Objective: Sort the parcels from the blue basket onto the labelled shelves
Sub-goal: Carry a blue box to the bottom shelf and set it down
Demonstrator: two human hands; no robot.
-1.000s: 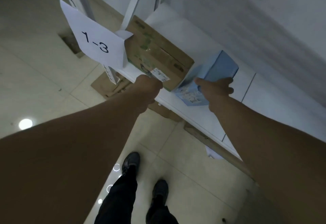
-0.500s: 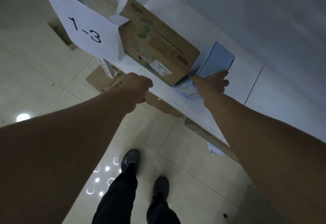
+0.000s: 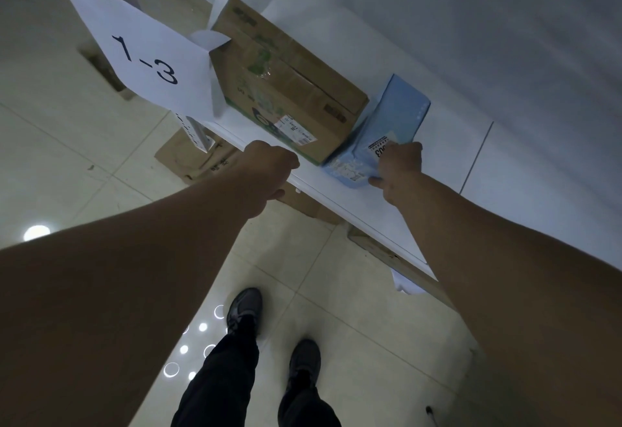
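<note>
The pale blue cardboard parcel point(image 3: 400, 113) lies on the white shelf board point(image 3: 370, 214), at about one o'clock from where the person stands.

Sweeping from the left, a white paper sign marked "1-3" point(image 3: 144, 66) hangs off the shelf post at ten o'clock. Next to it, at eleven o'clock, sits a brown corrugated carton with green print point(image 3: 289, 90), with a shipping label on its near corner. Below that corner the left hand point(image 3: 269, 170) is at the shelf's front lip. Its fingers are curled under with nothing visible in them, and I cannot tell whether they touch the lip.

The parcel is just right of the carton, and its left long side seems to rest against the carton's wall, so it looks slightly tipped. The right hand point(image 3: 397, 170) grips its near end, fingers over the top beside a white printed label and thumb at the lower corner.

The parcel looks light and stiff, a thin box with smooth faces that could slide easily on the board. The short near end, pinched top and bottom, seems the sensible hold, because squeezing the broad faces might dent them.

Its long axis runs from seven o'clock to one o'clock. The labelled end points back at the person and the far end points towards the wall.
</note>
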